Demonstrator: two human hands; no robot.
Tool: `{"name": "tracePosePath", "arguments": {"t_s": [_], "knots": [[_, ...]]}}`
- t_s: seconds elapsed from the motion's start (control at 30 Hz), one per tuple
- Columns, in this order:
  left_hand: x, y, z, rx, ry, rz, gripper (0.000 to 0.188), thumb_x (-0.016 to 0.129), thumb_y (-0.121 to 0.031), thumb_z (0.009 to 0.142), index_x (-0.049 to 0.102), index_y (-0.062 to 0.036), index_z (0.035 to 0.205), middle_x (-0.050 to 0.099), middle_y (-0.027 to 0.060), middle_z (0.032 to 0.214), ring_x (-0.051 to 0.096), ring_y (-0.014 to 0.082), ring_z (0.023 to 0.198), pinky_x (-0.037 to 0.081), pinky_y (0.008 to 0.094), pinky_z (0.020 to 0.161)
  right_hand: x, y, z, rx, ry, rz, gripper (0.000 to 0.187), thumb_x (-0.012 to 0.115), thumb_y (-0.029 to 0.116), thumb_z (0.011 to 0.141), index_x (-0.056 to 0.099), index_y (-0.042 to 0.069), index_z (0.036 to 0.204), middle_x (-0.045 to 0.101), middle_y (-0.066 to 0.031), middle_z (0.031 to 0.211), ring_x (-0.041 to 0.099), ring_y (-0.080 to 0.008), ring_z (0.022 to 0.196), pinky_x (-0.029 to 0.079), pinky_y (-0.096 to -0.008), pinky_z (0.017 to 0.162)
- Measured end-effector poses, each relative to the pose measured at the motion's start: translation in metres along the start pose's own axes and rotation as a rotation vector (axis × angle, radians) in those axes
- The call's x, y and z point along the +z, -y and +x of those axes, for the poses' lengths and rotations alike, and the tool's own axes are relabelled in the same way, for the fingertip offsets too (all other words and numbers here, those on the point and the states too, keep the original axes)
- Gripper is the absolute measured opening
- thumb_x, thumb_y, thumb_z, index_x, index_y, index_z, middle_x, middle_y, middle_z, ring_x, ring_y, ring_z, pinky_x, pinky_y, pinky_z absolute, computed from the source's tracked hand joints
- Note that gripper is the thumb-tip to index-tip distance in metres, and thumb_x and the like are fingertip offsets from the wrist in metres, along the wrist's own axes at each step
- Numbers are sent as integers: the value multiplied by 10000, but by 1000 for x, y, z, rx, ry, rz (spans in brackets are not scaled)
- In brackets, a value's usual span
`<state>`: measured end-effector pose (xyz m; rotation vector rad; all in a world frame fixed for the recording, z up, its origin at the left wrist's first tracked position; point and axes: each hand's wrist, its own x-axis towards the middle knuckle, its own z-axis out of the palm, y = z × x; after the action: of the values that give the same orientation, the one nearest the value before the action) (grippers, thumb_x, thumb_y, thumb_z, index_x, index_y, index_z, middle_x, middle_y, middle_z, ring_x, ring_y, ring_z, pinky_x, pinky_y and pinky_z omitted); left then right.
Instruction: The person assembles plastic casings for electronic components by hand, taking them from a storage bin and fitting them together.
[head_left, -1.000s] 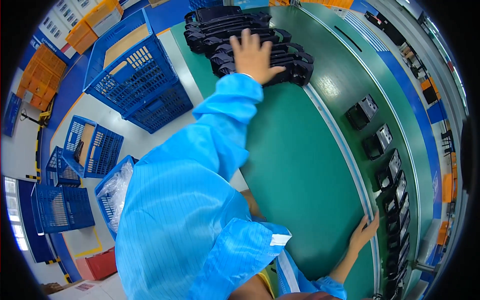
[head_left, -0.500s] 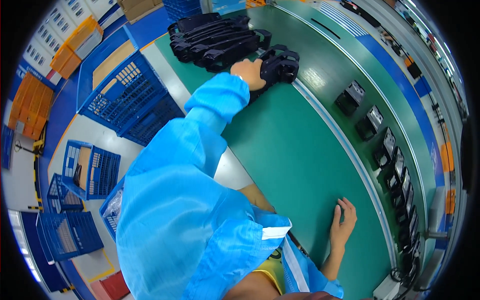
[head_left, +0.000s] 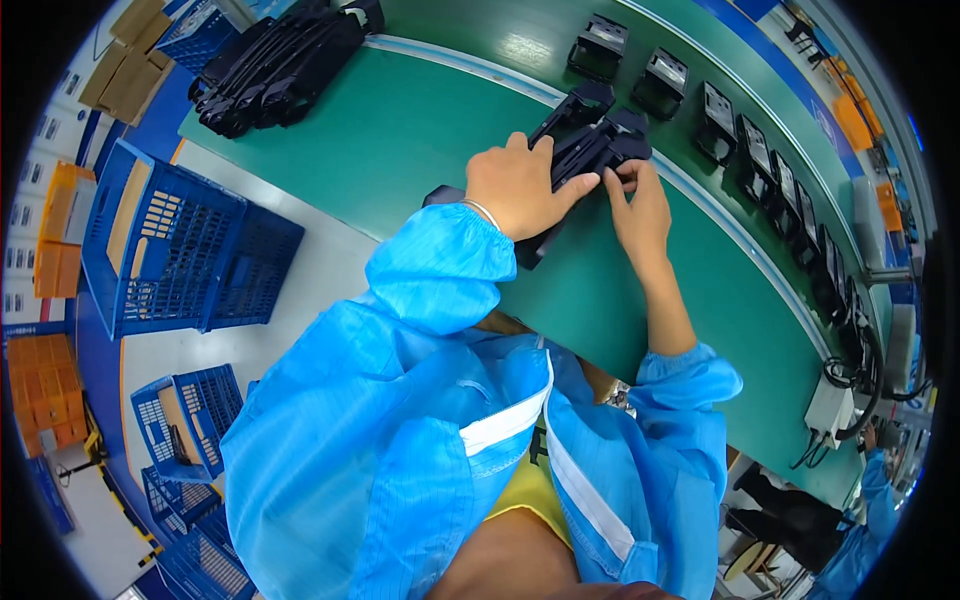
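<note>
A long black plastic frame part (head_left: 585,150) lies on the green bench top in front of me, its forked end pointing away. My left hand (head_left: 515,190) rests across its left side, fingers over the part and thumb along its near side; much of the part is hidden under this hand. At the part's right edge, my right hand (head_left: 640,205) has thumb and fingertips bent together in a pinch on it. Farther left on the bench sits a pile of similar black frame parts (head_left: 285,75).
Beyond a metal rail, several black box-shaped units (head_left: 660,82) stand in a curved row. Blue crates (head_left: 175,250) are on the floor to the left. A white box with black cables (head_left: 828,408) sits at the right end, and another person's blue sleeve (head_left: 880,500) shows past it.
My left hand has brought one black frame part from the pile to the bench in front of me. My right hand has moved forward from the bench to the part. The view has turned.
</note>
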<state>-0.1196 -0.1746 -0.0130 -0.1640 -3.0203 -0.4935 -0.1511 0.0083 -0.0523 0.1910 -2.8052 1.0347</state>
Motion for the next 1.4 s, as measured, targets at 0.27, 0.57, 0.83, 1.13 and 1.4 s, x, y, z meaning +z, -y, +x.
{"name": "tracePosePath", "arguments": {"t_s": [0.27, 0.57, 0.83, 1.13, 1.4], "knots": [[8, 4, -9, -48, -18, -24, 626, 474, -580, 867, 531, -97, 1262, 596, 178, 991, 633, 349, 851, 506, 431, 723, -2, -58, 38, -191, -335, 160, 515, 736, 299, 774, 524, 39, 1166, 605, -126, 1099, 538, -283, 1097, 387, -359, 962], [12, 39, 12, -164, -217, 115, 482, 525, -500, 849, 601, -129, 1147, 607, 157, 954, 645, 346, 783, 510, 450, 661, -98, -74, -27, -25, -158, 358, 431, 780, 204, 756, 519, 12, 1040, 641, -77, 965, 619, -178, 909, 442, -300, 886], [2, 36, 6, -157, -209, -96, 466, 545, -465, 875, 554, -161, 1229, 578, 156, 1121, 603, 367, 968, 500, 447, 789, -102, -58, -143, -458, -374, -718, 176, 722, 108, 743, 631, 97, 893, 678, -25, 913, 660, -165, 869, 469, -394, 870], [-6, 50, -69, 179, -440, 95, 460, 735, -341, 761, 632, -65, 1115, 500, 169, 1301, 411, 391, 1259, 332, 521, 1014, -97, -46, -144, -226, -558, -472, 131, 695, 148, 796, 679, 72, 903, 683, -59, 890, 649, -221, 935, 473, -375, 845], [26, 39, -75, 297, -571, -54, 319, 771, -208, 666, 621, -60, 905, 578, 88, 1216, 420, 335, 1282, 188, 628, 1057, -99, -70, -111, 62, -163, 33, 68, 653, 79, 824, 679, 26, 857, 670, -84, 916, 638, -225, 845, 479, -304, 779]]}}
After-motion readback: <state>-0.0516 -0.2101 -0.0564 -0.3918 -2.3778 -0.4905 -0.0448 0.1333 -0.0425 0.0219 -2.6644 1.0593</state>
